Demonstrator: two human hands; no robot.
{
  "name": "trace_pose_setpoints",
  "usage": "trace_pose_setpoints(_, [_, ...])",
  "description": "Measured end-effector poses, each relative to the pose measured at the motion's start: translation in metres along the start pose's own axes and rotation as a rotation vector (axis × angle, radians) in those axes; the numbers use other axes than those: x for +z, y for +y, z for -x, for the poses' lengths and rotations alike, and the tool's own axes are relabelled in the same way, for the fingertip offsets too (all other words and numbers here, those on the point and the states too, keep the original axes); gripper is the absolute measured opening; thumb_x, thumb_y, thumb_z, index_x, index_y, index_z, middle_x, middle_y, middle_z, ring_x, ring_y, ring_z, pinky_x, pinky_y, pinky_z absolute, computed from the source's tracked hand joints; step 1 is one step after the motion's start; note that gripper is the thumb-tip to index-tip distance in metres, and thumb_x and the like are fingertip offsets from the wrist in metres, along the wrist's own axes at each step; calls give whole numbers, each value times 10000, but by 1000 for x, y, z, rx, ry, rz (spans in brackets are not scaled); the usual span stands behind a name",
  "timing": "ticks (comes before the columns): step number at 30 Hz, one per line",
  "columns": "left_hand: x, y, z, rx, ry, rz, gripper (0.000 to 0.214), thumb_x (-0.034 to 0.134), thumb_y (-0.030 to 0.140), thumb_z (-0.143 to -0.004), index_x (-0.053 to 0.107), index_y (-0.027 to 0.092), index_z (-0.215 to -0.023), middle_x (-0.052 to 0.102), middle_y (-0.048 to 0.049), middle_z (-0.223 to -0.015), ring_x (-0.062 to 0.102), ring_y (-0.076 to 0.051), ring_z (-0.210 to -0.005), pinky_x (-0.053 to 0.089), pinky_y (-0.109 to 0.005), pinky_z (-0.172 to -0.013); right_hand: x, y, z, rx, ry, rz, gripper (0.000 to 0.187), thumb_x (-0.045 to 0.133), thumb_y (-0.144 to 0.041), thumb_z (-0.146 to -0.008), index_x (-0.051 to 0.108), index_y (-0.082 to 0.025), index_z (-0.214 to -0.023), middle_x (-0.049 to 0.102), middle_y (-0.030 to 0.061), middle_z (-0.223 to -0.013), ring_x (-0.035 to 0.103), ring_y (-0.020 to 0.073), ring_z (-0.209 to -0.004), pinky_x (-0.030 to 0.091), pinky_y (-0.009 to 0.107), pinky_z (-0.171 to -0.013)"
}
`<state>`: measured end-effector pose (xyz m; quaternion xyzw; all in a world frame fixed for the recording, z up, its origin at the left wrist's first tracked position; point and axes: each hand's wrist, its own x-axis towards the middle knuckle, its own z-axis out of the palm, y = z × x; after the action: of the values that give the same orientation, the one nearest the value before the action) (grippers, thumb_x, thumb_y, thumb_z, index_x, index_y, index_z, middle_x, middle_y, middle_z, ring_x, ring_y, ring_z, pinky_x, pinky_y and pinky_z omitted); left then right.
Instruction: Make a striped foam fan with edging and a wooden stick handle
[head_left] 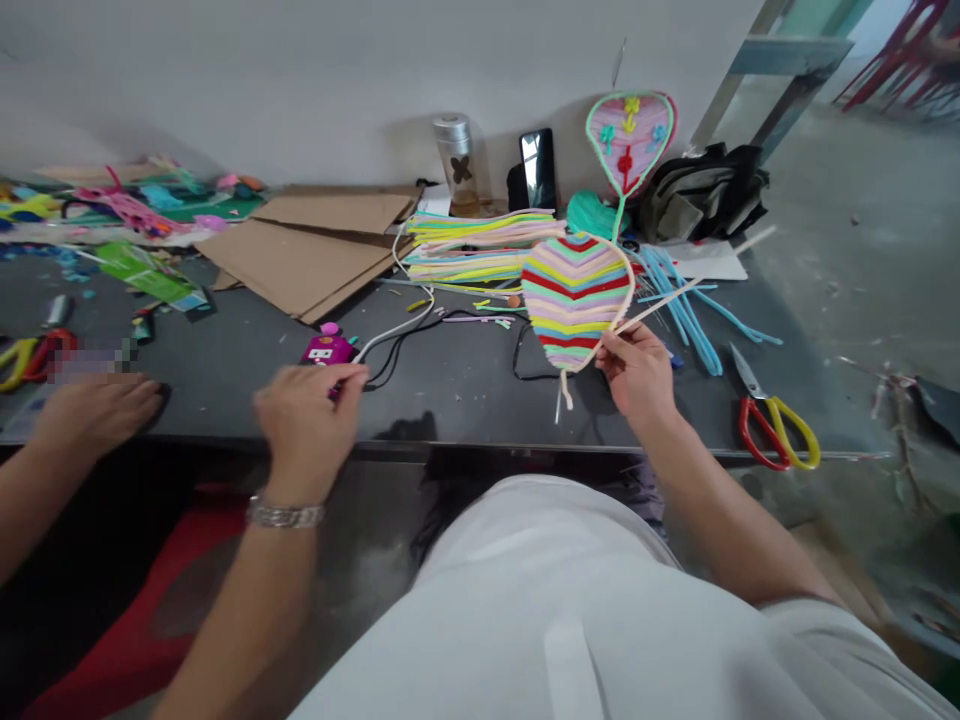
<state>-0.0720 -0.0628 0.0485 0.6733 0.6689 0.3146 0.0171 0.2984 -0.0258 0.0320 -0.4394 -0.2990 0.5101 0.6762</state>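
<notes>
From my remote station I list a dark work table (465, 415), with flat cardboard sheets (300, 262) behind and left of a striped pipe-cleaner leaf (576, 298), and a stack of pipe cleaners (480, 245) behind that leaf. The right hand (637, 375), just below the leaf, is clamped on its white rim, while the left hand (307, 420), wearing a metal wristband (285, 514), is left of the leaf, beside a small magenta box (326, 350), and I cannot tell whether it grips anything. Further left lies a co-worker's hand (94, 415), well apart, and red-and-yellow scissors (776, 430) lie right of the leaf.
</notes>
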Motion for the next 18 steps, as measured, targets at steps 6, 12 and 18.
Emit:
trace_pose_setpoints(6, [-42,14,-11,209,273,69,356,666,427,-942,786,191,-1179,744,-143,-1315,642,-353,-1325,439,-578,-1179,-5,-8,-3,-22,19,-15,339,909,-258,-615,618,-214,-781,622,-70,-614,569,70,-524,476,169,-478])
trace_pose_setpoints(12, [-24,55,-22,-33,437,431,188,780,352,-815,774,173,-870,760,-44,-818,702,-208,-774,552,-360,-786,1,-6,10,8,-15,-21,387,942,-312,-586,626,-211,-784,623,-71,-579,557,71,-503,474,168,-481])
trace_pose_setpoints(18, [49,113,-76,-301,-238,1241,531,883,499,-688,741,187,-1093,799,-80,-1068,735,-225,-971,568,-339,-836,9,6,31,95,-129,-9,389,955,-355,-608,635,-202,-768,638,-51,-567,555,82,-488,465,189,-481])
